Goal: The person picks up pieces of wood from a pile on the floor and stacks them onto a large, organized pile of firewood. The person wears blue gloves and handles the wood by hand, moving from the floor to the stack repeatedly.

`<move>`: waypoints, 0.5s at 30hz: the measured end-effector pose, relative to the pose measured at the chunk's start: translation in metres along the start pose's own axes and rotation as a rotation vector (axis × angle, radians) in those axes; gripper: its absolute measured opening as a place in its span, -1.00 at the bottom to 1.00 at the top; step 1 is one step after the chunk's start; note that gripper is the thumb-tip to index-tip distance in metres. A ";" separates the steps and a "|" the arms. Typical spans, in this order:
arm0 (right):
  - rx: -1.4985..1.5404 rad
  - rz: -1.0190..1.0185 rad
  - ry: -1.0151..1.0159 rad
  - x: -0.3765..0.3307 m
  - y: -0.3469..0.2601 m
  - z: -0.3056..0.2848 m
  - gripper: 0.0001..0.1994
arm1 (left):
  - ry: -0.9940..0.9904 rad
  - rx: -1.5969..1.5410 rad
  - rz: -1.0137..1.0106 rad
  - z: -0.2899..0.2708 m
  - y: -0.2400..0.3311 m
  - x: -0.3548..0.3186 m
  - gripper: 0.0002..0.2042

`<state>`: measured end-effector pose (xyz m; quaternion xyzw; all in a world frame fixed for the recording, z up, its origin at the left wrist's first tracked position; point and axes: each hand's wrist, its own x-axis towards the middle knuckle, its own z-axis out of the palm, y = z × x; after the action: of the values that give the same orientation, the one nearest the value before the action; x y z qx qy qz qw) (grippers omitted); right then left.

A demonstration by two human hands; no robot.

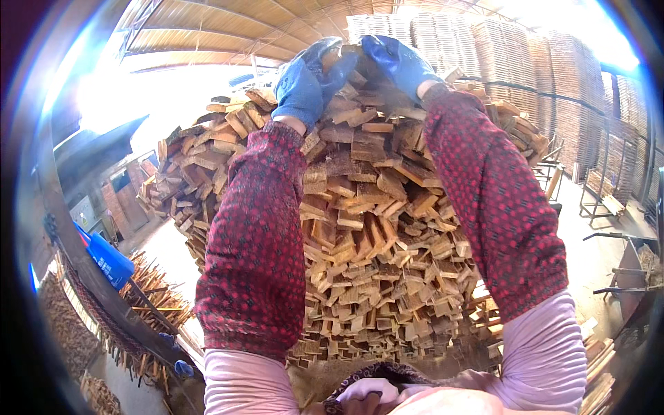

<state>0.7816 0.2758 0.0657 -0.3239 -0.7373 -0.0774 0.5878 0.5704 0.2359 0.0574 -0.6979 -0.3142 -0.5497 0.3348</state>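
A tall stack of rough wooden boards [360, 187], cut ends facing me, fills the middle of the head view. Both my arms, in dark red patterned sleeve covers, stretch up to its top. My left hand [304, 83], in a blue glove, is closed round the end of a wooden board [332, 58] there. Close beside it, my right hand [394, 63], gloved the same, curls its fingers over the top of the boards at the same spot. The far side of what the hands grip is hidden.
Tall stacks of pale boards [505, 62] stand behind the pile at right. Metal racks [605, 180] and a cart [633, 277] are at far right. A blue container [109, 259] hangs by a post at left, near a heap of thin sticks [155, 290].
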 end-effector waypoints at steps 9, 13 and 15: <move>-0.590 0.000 0.021 0.003 0.011 0.002 -0.38 | 0.011 -0.197 -0.098 0.029 -0.045 0.003 -0.41; -0.523 -0.540 0.215 -0.126 0.017 -0.018 -0.56 | -0.088 -0.015 -0.146 0.033 -0.040 0.003 -0.46; -0.385 -0.334 0.005 -0.262 0.014 -0.040 -0.55 | -0.179 0.062 -0.084 0.056 -0.059 -0.004 -0.55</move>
<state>0.8484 0.1654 -0.1660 -0.3035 -0.7506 -0.3134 0.4962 0.5528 0.3152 0.0516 -0.7198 -0.3886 -0.4887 0.3034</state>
